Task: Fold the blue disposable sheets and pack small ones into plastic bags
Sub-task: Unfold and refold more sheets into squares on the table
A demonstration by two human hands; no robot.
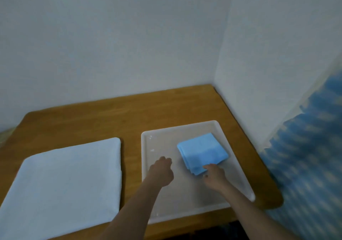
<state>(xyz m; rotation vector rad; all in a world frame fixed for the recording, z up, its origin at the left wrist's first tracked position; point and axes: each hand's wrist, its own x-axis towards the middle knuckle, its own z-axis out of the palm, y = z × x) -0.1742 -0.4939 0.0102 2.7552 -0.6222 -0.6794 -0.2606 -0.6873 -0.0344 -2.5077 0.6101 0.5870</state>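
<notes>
A small folded stack of blue disposable sheets lies in the right half of a white plastic tray on the wooden table. My right hand reaches to the stack's near corner, and its fingertips touch or pinch the edge there; motion blur hides the grip. My left hand hovers over the tray's middle, left of the stack, with its fingers curled into a loose fist and nothing in it. No plastic bag is in view.
A large folded white towel covers the table's left part. The wooden table sits in a corner, with white walls behind and on the right. A blue and white patterned fabric hangs along the right edge.
</notes>
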